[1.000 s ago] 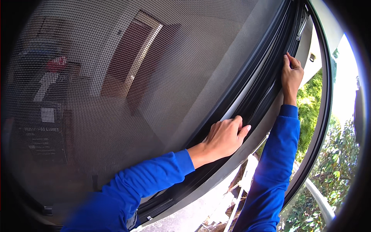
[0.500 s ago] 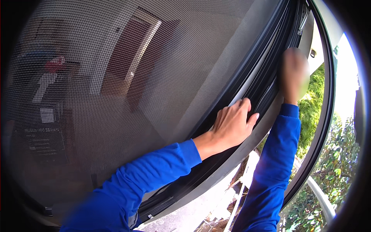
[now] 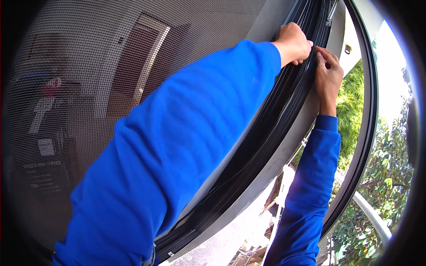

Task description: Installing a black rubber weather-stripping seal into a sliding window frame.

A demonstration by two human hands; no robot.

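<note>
A dark window frame with several long parallel grooves [image 3: 266, 128] curves from the upper right down to the lower middle. Over its upper part, my left hand [image 3: 293, 43] is curled closed with the fingers bent down onto the grooves. Just to its right, my right hand [image 3: 328, 77] has thumb and forefinger pinched together at the frame's outer side. The fingertips of both hands nearly meet. Whatever lies between them is too small or hidden to make out. A mesh screen [image 3: 213, 53] fills the left side, partly covered by my left sleeve.
A metal fitting [image 3: 330, 13] sits on the frame above my hands. Through the mesh a room with a dark red door [image 3: 133, 62] shows. A dark-edged pane [image 3: 370, 115] stands at the right, with green shrubs [image 3: 350, 119] and a pale pole [image 3: 372, 217] outside.
My left hand has moved up and right along the frame, from flat-spread fingers to a curled grip beside my right hand. My right hand, blurred before, is now steady and pinched.
</note>
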